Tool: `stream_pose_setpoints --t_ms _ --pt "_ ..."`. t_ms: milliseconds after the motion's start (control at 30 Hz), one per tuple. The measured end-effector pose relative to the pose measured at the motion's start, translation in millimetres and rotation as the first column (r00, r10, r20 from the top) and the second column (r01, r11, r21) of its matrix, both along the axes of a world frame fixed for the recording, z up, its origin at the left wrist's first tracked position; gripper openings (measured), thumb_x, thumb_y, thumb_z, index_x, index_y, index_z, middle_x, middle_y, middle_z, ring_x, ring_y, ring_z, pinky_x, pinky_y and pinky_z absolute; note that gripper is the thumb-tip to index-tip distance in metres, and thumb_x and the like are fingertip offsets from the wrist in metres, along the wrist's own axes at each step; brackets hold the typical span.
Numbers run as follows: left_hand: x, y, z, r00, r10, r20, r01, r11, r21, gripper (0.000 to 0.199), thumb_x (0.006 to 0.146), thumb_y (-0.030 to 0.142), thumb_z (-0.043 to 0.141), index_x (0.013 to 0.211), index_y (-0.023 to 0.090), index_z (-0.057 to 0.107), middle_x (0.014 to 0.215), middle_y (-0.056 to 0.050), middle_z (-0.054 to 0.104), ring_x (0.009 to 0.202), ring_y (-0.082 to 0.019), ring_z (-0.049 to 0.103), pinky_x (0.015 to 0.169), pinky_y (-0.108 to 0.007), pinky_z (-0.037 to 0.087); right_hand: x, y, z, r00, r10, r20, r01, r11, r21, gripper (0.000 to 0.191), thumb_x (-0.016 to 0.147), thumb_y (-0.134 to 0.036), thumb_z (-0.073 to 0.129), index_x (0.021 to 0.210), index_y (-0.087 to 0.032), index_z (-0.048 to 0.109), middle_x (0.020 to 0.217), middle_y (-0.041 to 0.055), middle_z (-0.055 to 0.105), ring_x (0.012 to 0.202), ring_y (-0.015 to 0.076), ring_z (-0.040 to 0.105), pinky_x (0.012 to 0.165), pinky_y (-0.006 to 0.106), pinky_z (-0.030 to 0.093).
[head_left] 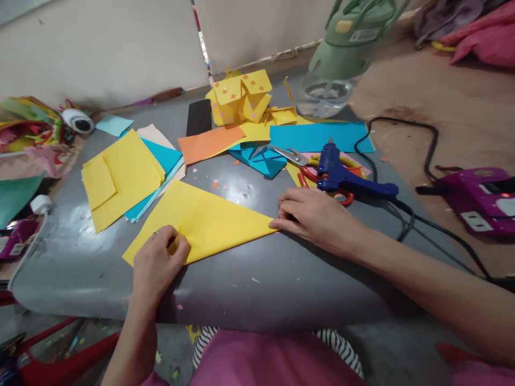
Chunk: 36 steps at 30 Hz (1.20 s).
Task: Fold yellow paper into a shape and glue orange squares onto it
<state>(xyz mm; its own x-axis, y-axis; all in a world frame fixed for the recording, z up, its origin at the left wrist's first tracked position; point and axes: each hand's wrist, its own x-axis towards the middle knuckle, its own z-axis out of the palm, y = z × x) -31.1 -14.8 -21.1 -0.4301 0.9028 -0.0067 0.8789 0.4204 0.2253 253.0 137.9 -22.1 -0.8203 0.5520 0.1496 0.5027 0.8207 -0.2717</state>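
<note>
A yellow paper folded into a triangular shape point(213, 222) lies on the grey table near its front edge. My left hand point(161, 257) is closed, thumb and fingers pinching the paper's lower edge toward the left. At the paper's pointed right tip, my right hand point(309, 214) has its thumb on the corner, with the other fingers curled. Just behind my right hand are a blue glue gun point(341, 179) and red-handled scissors point(295, 156). A stack of yellow sheets point(129, 174) over blue ones lies left of the folded paper.
Behind the paper are an orange strip point(211, 143), a blue strip point(317, 137), a black phone point(198, 117) and a dotted yellow paper construction point(241, 96). A green-topped water bottle point(338, 59) stands at the back. Black cables point(438, 225) run toward a purple power strip point(478, 201) at right.
</note>
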Motion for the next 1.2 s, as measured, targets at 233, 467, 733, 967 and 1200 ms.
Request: stream_pose_setpoints --t_ms 233,467,733,967,1200 --pt "-1 2 7.1 1.0 -0.018 0.023 0.019 0.998 -0.054 0.021 0.09 0.039 0.042 0.076 0.024 0.045 0.074 0.0 0.057 0.072 -0.018 0.055 0.065 -0.029 0.033 -1 -1 1.5 1.0 -0.014 0.018 0.014 1.0 0.005 0.028 0.093 -0.037 0.067 0.075 -0.016 0.066 0.087 0.007 0.065 0.079 0.0217 0.063 0.072 0.034 0.042" --pt "-1 2 5.4 1.0 -0.011 -0.023 0.01 0.998 -0.067 0.021 0.091 0.038 0.042 0.076 0.024 0.043 0.075 -0.001 0.058 0.074 -0.019 0.056 0.064 -0.029 0.031 -1 -2 1.0 0.999 -0.041 0.013 0.041 0.999 0.001 0.029 0.094 -0.037 0.065 0.075 -0.016 0.067 0.087 0.0075 0.066 0.079 0.0213 0.063 0.071 0.033 0.043" --pt "4 4 8.4 0.997 -0.024 -0.078 0.017 0.996 -0.088 0.021 0.093 0.036 0.043 0.077 0.023 0.045 0.078 -0.002 0.062 0.076 -0.02 0.061 0.062 -0.029 0.032 -2 -3 2.4 0.998 -0.062 0.03 0.063 0.998 -0.019 0.031 0.096 -0.038 0.061 0.074 -0.016 0.065 0.088 0.0089 0.066 0.079 0.0211 0.063 0.071 0.033 0.045" --pt "-1 3 7.3 0.98 -0.133 -0.147 0.133 0.991 -0.009 0.041 0.095 0.033 0.048 0.132 0.016 0.051 0.117 -0.014 0.068 0.102 -0.027 0.067 0.083 -0.037 0.051 -2 -3 2.5 0.998 -0.067 0.008 0.067 0.997 -0.024 0.03 0.096 -0.037 0.061 0.075 -0.016 0.065 0.087 0.0083 0.065 0.077 0.0199 0.061 0.07 0.032 0.044" --pt "0 30 20.3 0.728 -0.606 -0.32 0.545 0.795 -0.266 0.068 0.09 -0.002 0.031 0.153 0.023 0.042 0.164 -0.009 0.036 0.149 -0.035 0.036 0.116 -0.054 0.036 -3 -3 2.9 0.998 -0.064 0.014 0.064 0.998 0.006 0.03 0.095 -0.036 0.063 0.074 -0.016 0.066 0.086 0.0083 0.065 0.077 0.02 0.061 0.068 0.031 0.043"
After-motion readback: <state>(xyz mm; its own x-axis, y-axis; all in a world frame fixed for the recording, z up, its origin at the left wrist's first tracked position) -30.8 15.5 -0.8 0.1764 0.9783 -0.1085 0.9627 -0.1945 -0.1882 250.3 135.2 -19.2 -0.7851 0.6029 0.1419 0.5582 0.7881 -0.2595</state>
